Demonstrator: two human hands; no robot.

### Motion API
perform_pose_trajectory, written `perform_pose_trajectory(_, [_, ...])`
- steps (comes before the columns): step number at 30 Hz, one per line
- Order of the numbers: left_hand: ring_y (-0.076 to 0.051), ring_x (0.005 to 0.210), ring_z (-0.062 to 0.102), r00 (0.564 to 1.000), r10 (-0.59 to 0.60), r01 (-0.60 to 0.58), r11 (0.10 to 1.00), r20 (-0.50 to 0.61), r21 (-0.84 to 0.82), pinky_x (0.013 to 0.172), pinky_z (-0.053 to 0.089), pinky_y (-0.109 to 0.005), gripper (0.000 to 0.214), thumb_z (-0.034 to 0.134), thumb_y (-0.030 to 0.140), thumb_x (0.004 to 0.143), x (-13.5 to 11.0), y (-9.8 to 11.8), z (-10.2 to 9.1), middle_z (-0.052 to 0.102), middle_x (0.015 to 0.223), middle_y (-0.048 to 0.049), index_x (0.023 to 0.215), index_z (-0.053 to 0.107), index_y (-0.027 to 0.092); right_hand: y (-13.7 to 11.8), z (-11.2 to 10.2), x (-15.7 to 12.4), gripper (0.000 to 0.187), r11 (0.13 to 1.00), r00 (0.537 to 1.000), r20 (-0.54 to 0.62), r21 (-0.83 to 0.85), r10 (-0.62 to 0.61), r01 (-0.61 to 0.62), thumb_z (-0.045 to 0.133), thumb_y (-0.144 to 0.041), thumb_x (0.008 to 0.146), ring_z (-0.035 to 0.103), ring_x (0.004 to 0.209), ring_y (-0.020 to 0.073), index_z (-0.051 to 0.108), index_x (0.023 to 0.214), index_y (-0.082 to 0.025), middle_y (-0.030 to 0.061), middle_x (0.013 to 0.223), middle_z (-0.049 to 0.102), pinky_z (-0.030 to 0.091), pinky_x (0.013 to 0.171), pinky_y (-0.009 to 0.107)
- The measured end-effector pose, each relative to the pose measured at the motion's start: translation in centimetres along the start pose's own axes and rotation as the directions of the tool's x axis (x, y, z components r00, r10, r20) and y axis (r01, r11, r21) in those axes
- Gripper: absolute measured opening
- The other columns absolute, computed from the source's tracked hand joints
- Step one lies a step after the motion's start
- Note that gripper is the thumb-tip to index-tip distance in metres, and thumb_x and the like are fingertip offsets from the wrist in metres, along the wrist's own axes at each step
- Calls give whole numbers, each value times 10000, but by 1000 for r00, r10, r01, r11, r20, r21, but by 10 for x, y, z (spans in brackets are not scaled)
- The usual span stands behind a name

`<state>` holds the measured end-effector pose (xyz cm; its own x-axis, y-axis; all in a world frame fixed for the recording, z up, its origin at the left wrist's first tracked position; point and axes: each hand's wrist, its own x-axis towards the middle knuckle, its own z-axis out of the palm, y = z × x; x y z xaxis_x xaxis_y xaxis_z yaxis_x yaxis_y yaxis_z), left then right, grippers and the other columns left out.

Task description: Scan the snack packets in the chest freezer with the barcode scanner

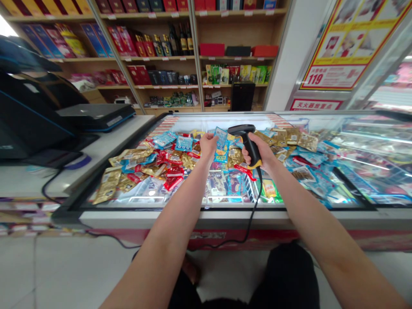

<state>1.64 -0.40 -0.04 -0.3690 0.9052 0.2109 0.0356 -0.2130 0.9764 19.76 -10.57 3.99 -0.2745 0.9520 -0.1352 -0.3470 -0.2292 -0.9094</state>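
Over freezer [122, 219], scanner [243, 128] aimed L, R grip [264, 153] clasping steep handle [254, 151], L grip [207, 146] pinching pkt [221, 135]

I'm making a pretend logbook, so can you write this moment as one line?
left hand: holds blue packet | right hand: holds black scanner | below: packets on glass-topped case

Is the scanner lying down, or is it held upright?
Held upright: the right hand grips the scanner by its handle, head uppermost.
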Motion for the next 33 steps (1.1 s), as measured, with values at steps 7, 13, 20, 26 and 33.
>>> perform_pose_trajectory(7, [-162, 813, 617, 967, 193, -159, 967, -166, 200, 827, 484, -286, 130, 604, 140, 700, 35, 19, -50, 642, 806, -7, 826, 601, 173, -2, -2, -2, 363, 995, 995, -30, 10, -96, 97, 546, -563, 930, 491, 357, 117, 558, 932, -200, -25, 519, 557, 415, 332, 218])
perform_pose_trajectory(13, [-243, 1095, 601, 893, 311, -117, 857, -325, 501, 1020, 437, -397, 310, 537, 116, 772, 40, 41, -109, 651, 1108, -98, 1072, 577, 180, -7, -11, 1, 372, 990, 989, -70, 40, -131, 134, 526, -568, 935, 504, 367, 117, 564, 925, -198, -18, 527, 557, 415, 342, 219])
perform_pose_trajectory(20, [-447, 1325, 417, 960, 222, 51, 460, -170, 887, 1107, 176, -695, 363, 615, 200, 741, 16, 36, -126, 564, 1315, -258, 1096, 631, 130, -7, -19, 4, 373, 986, 986, -50, 43, -157, 159, 547, -571, 920, 522, 386, 123, 575, 937, -199, -17, 541, 571, 429, 356, 225])
perform_pose_trajectory(26, [-439, 1350, 388, 965, 233, 14, 407, -119, 913, 1107, 97, -740, 383, 522, 234, 820, 5, 40, -109, 535, 1355, -268, 1173, 622, 124, -9, -16, 1, 394, 983, 982, -85, 56, -168, 173, 574, -595, 896, 505, 378, 115, 571, 914, -202, -26, 532, 561, 421, 349, 218])
perform_pose_trajectory(33, [-369, 1308, 455, 955, 267, -235, 397, 133, 888, 1183, 92, -614, 359, 542, 366, 870, -16, 44, -46, 591, 1309, -173, 1167, 654, 198, -14, -19, 0, 372, 972, 968, -144, 78, -207, 220, 545, -572, 913, 503, 374, 113, 567, 895, -202, -26, 522, 549, 409, 336, 208])
